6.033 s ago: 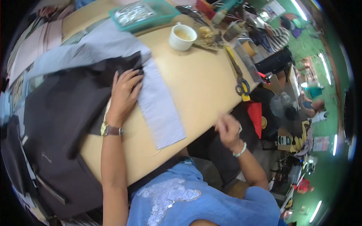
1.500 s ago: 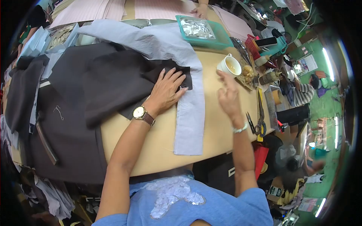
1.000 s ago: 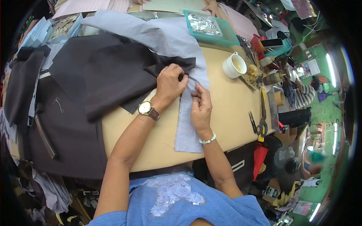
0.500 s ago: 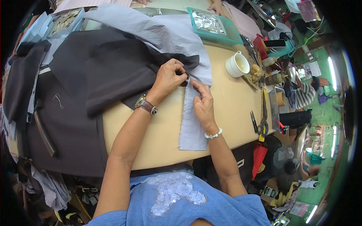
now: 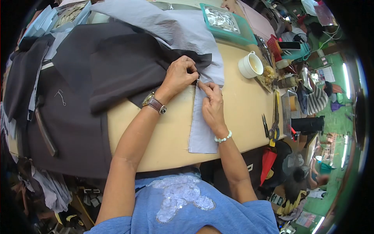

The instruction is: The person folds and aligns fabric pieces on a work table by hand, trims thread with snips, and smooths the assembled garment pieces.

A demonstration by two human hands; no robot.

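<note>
Dark fabric lies bunched over the table, on top of a long light grey-blue cloth. My left hand, with a watch at the wrist, pinches the dark fabric's edge near its right end. Just to the right, my right hand touches the top of the cloth's narrow strip, its index fingertip close to the left fingertips. Its other fingers are curled, and whatever they may hold is too small to tell.
Beyond the hands stand a white cup and a teal tray of small silvery pieces. Scissors and small snips lie at the right edge. On the left are a curved tool and a bent wire. A co-worker's hand shows at the top.
My right hand has come from the open table beside the cup to meet my left hand at the cloth. My left hand went from lying flat to pinching the fabric. The view has shifted.
</note>
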